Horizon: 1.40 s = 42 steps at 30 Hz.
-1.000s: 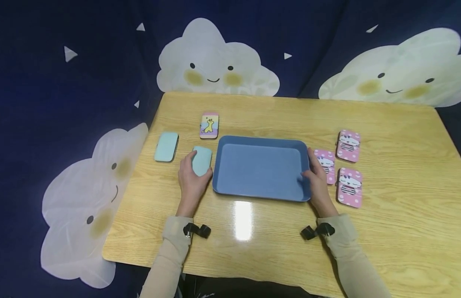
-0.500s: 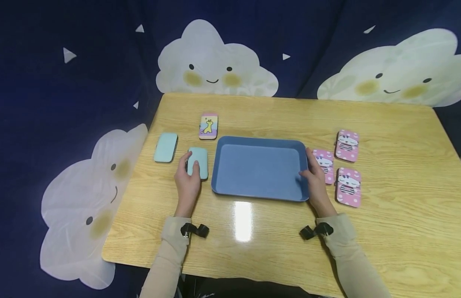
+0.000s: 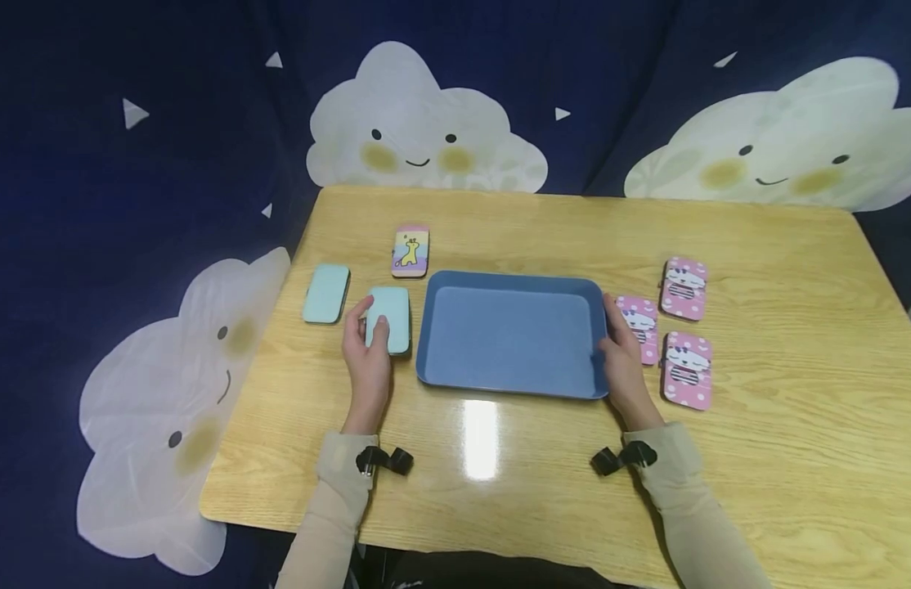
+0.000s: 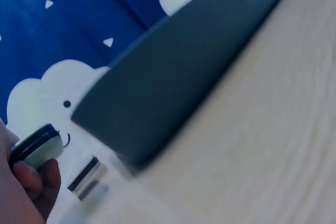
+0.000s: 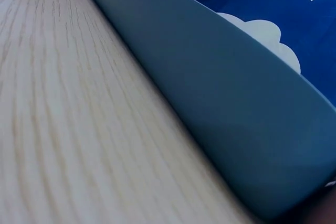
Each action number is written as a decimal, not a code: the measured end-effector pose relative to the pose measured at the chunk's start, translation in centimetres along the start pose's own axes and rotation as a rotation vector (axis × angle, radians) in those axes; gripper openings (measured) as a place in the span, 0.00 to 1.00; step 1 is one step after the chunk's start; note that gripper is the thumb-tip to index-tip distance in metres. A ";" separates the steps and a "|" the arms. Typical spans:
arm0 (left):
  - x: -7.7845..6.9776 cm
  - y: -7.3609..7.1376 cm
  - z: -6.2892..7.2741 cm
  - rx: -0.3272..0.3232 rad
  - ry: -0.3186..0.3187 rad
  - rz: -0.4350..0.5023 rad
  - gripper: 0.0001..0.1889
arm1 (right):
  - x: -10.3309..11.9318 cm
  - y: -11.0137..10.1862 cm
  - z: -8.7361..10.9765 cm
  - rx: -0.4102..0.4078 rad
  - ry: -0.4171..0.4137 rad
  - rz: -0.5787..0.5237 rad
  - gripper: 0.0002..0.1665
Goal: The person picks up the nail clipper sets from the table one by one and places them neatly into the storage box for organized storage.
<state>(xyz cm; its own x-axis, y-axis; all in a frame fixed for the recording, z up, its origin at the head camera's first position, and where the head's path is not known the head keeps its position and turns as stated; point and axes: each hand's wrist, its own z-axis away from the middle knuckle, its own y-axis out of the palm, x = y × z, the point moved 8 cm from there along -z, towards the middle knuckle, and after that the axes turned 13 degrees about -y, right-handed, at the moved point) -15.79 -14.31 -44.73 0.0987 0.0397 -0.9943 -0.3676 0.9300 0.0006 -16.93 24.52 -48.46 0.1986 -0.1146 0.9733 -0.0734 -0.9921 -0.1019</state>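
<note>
Three pink tins (image 3: 687, 370), two mint tins (image 3: 395, 317), left hand (image 3: 368, 360) pinching one, right hand (image 3: 626, 364) gripping one tray (image 3: 510, 337)

The tray (image 3: 510, 335) is plain blue, the two plain tins (image 3: 397, 315) pale green, the three spotted tins (image 3: 686, 370) pink and white, the giraffe tin (image 3: 410, 252) pastel-striped.

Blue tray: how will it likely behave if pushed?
The blue tray is probably stiff: its long edges run straight with the right hand gripping one end. Broad and shallow, it seems unlikely to tip. It may slide easily; the table looks smooth and glossy.
</note>
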 end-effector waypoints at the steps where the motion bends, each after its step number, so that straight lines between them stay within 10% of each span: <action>1: -0.4 0.2 0.3 0.007 -0.015 0.001 0.22 | 0.0 0.0 0.1 0.001 -0.001 0.002 0.47; 14: 0.6 4.1 0.2 0.222 -0.196 0.081 0.28 | -0.2 0.1 0.0 0.004 -0.011 0.008 0.46; 42: 0.6 12.5 2.8 0.415 -0.250 -0.084 0.31 | -0.1 -0.1 -0.1 -0.001 0.030 -0.007 0.45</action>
<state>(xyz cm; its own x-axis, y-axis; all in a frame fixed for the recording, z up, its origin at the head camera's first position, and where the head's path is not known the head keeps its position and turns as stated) -17.69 -1.61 -45.04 0.3498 -0.0029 -0.9368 0.0462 0.9988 0.0141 -16.99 24.63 -48.51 0.1698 -0.1061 0.9798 -0.0728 -0.9928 -0.0949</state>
